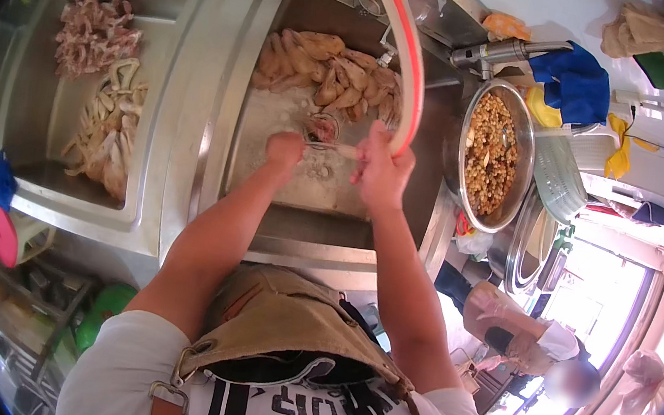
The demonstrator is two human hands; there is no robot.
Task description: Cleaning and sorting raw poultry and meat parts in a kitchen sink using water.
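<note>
My right hand [385, 167] grips a pale hose [411, 93] with a red stripe over the right part of the steel sink [327, 197]. My left hand [285, 151] is a closed fist to its left; whether anything is inside is hidden. A narrow pale thing [339, 149] spans between the hands, perhaps the hose end with water. Just beyond it, reddish meat scraps [322, 126] lie in the round drain strainer. Plucked poultry pieces [330, 73] are heaped along the sink's far side, beside a thin metal tap [386, 57].
In the left sink lie pink meaty bones [95, 35] and pale poultry pieces [110, 137]. A steel bowl [521, 187] of mixed small brownish pieces stands right, near plastic baskets [561, 167] and a blue cloth [577, 82]. Another person [516, 323] is at lower right.
</note>
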